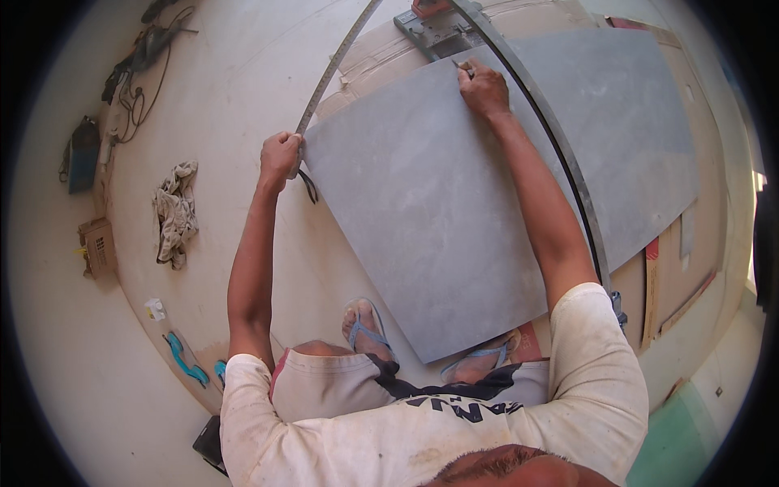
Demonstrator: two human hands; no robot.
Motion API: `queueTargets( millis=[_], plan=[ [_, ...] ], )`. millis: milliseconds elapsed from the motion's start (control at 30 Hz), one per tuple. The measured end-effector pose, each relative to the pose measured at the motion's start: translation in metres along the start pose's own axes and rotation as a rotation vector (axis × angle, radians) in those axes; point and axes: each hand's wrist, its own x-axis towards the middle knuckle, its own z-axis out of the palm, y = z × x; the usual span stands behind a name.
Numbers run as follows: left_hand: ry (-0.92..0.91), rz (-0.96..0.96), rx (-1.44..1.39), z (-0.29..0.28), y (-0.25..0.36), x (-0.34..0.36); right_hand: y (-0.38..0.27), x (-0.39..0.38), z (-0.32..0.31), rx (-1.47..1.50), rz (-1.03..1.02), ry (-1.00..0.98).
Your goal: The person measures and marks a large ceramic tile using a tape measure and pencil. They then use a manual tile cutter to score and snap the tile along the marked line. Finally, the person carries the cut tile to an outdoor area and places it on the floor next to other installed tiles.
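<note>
A large grey tile point(406, 211) lies over flattened cardboard in front of me. My left hand point(281, 154) is closed on a tape measure point(296, 169) at the tile's left corner, its long blade point(329, 69) stretched up out of view and a black strap hanging below. My right hand point(484, 88) is closed on a small dark pointed marker point(459, 66) at the tile's upper edge. A long dark metal rail point(568, 166) crosses the tile to the right of my right hand, with a metal fitting point(617, 308) at its lower end and a grey tool body point(422, 32) at its top.
At the left lie power tools with cords point(138, 61), a blue-black case point(84, 162), a cardboard box point(99, 243), a crumpled rag point(174, 215) and teal handled tools point(185, 357). Cardboard point(677, 296) shows at the right; a green sheet point(669, 430) is at lower right.
</note>
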Motion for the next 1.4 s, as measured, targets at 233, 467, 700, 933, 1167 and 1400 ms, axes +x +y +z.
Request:
queueTargets(
  millis=[233, 467, 700, 933, 1167, 1400],
  plan=[
    [-0.001, -0.024, -0.008, 0.000, -0.001, -0.008, -0.007, -0.001, 0.004, -0.004, 0.002, -0.002],
    [0.011, -0.065, 0.001, 0.000, 0.011, -0.015, -0.007, -0.002, 0.002, -0.001, 0.029, -0.003],
    [-0.013, -0.041, 0.011, -0.002, 0.006, -0.012, 0.004, -0.011, 0.004, 0.089, 0.041, 0.015],
    [0.124, 0.012, -0.043, -0.024, 0.001, -0.031, 0.010, -0.034, -0.016, 0.183, -0.004, -0.128],
    [0.050, 0.114, 0.036, -0.030, 0.024, -0.105, 0.038, -0.075, -0.067, 0.075, -0.069, -0.313],
    [0.028, 0.114, 0.242, -0.026, 0.058, -0.149, 0.007, -0.068, -0.095, 0.332, 0.104, -0.072]
  ],
)
